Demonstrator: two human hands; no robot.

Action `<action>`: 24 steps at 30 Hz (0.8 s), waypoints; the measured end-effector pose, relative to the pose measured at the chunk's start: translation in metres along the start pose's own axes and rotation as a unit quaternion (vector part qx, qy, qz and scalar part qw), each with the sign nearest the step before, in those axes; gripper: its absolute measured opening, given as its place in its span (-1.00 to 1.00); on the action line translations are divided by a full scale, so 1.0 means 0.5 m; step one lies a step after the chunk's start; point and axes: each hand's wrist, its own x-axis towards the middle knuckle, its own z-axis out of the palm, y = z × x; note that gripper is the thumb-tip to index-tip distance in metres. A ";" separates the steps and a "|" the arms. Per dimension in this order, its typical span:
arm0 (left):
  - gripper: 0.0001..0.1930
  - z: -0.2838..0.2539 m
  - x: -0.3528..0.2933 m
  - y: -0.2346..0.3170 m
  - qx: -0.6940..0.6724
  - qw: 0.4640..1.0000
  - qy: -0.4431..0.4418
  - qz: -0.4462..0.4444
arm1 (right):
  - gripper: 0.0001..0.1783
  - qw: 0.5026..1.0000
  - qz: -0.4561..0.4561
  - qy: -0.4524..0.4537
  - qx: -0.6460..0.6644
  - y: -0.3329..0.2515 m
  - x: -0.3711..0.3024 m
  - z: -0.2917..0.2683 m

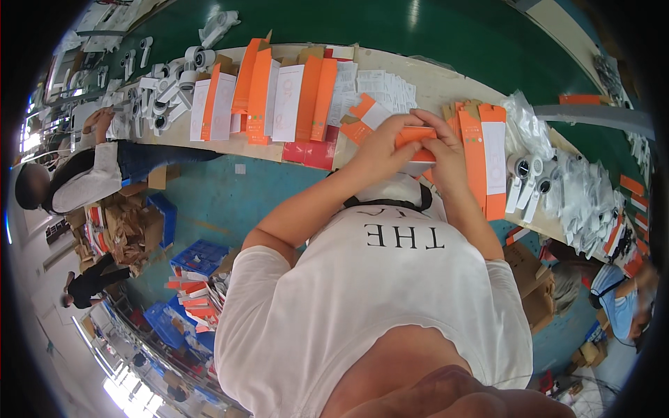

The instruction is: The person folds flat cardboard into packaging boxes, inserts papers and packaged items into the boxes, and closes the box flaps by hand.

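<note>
Head-worn fisheye, facing down, near both hands

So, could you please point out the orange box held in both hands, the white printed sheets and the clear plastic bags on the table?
Orange box (412,133), head view: its visible upper orange face.
White printed sheets (385,87), head view: middle of the spread.
Clear plastic bags (525,129), head view: crumpled upper part.

Showed large dark capitals on the white shirt; carried print too small to read on paper sheets and orange boxes.
</note>
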 end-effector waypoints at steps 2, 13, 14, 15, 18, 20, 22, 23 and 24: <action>-0.40 0.008 -0.027 0.022 0.144 0.983 -0.042 0.106 | -0.54 1.000 -0.009 0.000 0.014 -0.004 0.001 0.004; -0.59 -0.152 -0.055 -0.028 0.144 0.938 0.290 0.121 | -0.53 0.957 0.063 -0.031 -0.282 0.084 0.199 -0.069; -0.67 -0.179 -0.056 -0.032 -0.013 0.936 0.344 0.073 | -0.53 0.957 0.059 -0.030 -0.282 0.134 0.238 -0.076; -0.67 -0.209 -0.068 -0.044 -0.106 0.924 0.366 0.017 | -0.56 0.879 -0.087 0.011 -0.469 0.185 0.273 -0.078; -0.65 -0.240 -0.099 -0.072 -0.296 0.870 0.393 -0.042 | -0.64 0.697 -0.248 0.019 -0.672 0.216 0.310 -0.059; -0.57 -0.237 -0.111 -0.092 -0.447 0.826 0.339 -0.057 | -0.69 0.646 -0.261 -0.002 -0.717 0.230 0.325 -0.066; -0.56 -0.209 -0.107 -0.091 -0.502 0.799 0.323 -0.072 | -0.77 0.653 -0.291 -0.024 -0.699 0.254 0.351 -0.100; -0.56 -0.191 -0.105 -0.095 -0.558 0.767 0.303 -0.091 | -0.77 0.653 -0.295 -0.030 -0.697 0.250 0.350 -0.097; -0.55 -0.177 -0.107 -0.106 -0.594 0.733 0.300 -0.142 | -0.77 0.648 -0.318 0.008 -0.692 0.238 0.336 -0.086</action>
